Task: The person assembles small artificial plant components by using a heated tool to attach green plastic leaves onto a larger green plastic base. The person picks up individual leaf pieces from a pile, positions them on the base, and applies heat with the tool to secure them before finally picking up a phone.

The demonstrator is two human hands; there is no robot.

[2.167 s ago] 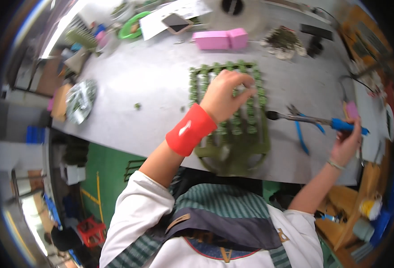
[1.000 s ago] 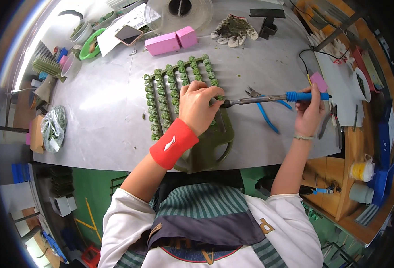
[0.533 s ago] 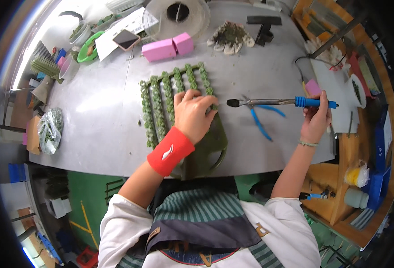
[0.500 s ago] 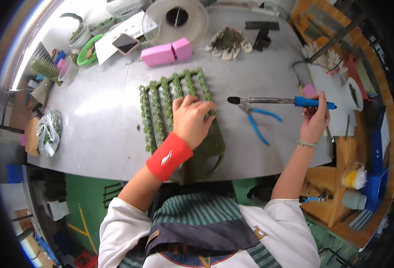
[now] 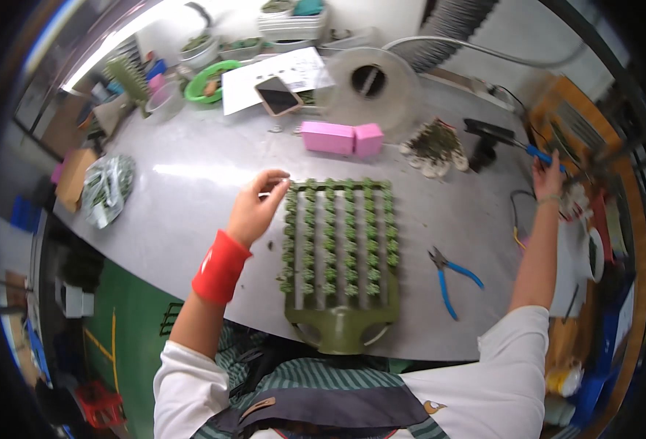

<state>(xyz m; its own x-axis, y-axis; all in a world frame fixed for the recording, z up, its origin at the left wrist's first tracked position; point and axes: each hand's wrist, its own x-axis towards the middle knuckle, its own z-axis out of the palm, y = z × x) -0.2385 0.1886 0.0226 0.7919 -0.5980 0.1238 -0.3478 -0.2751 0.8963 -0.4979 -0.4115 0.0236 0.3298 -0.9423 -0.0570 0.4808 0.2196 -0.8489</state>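
A dark green plastic rack [image 5: 341, 333] lies on the table in front of me, its bars lined with small green succulent-like rosettes [image 5: 329, 241]. My left hand [image 5: 253, 208], with a red wristband, is beside the rack's far left corner. Its fingers are stretched and the thumb stands a little apart, with nothing visible between them. At the far right, my right hand [image 5: 548, 178] is wrapped round the blue handle of a soldering iron [image 5: 539, 154]. The iron's front end lies at a black stand [image 5: 484, 150]; blur hides the exact contact.
Blue-handled pliers [image 5: 449, 282] lie right of the rack. Beyond it are pink blocks [image 5: 330, 137], a phone [image 5: 278, 96], a large clear spool [image 5: 403, 91] and a soiled glove [image 5: 436, 148]. A plastic bag of green pieces [image 5: 108, 190] sits at the left.
My left hand has moved off the rack's right-hand bars to its far left corner. My right hand has carried the iron away to the stand. The rack appears straighter, and the view has shifted.
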